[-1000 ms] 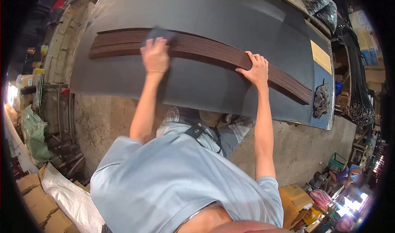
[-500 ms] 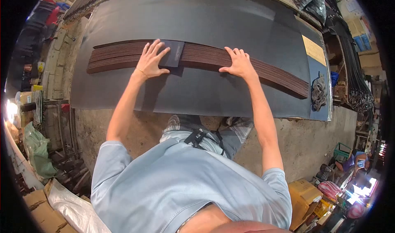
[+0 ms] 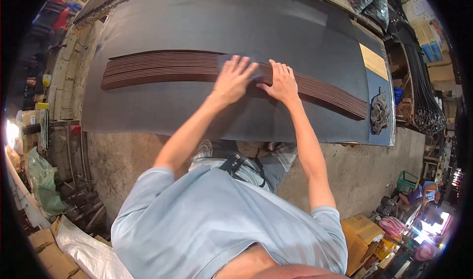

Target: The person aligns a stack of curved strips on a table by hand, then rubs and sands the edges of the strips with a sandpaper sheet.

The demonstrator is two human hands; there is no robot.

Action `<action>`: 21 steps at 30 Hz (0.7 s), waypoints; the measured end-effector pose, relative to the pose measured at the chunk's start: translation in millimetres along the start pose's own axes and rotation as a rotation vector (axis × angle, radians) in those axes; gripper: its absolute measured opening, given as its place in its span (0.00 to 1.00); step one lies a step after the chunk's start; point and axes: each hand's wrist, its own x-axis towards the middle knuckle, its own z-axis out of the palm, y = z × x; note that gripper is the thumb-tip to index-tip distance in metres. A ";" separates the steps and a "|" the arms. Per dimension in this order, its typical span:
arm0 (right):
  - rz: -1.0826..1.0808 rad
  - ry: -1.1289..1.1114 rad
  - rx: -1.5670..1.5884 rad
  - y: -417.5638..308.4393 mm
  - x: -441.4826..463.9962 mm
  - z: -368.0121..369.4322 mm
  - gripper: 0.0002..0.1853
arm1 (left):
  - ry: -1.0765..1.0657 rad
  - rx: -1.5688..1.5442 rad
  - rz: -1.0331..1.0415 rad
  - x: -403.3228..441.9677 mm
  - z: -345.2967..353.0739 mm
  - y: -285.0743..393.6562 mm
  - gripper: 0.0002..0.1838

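Long, thin dark brown strips [image 3: 162, 67] lie side by side in a bundle on the black-topped table, bowing across it. My left hand [image 3: 231, 83] rests over a dark rectangular sheet [image 3: 224, 62] on top of the strips near their middle. Its fingers are stretched out over the sheet and smeared by motion. Just to its right, my right hand [image 3: 282, 83] spans the bundle, fingertips at the far edge and thumb at the near edge. The sheet is blurred and partly hidden beneath the left hand.
A crumpled grey cloth [image 3: 379, 113] lies at the table's right end, near a tan rectangular piece [image 3: 373, 60]. Black strands [image 3: 426, 96] hang beyond that end. Plastic-wrapped material [image 3: 364, 0] sits at the far right corner. A cardboard box [image 3: 362, 237] stands on the floor behind right.
My left hand has slid the dark sheet rightward along the strips, close to my right hand. My right hand stays at nearly the same spot, its fingers closer together.
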 end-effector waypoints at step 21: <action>0.199 0.055 0.210 -11.7 -2.0 -5.2 0.74 | 0.149 0.188 -0.367 -37.9 -45.3 -63.1 0.19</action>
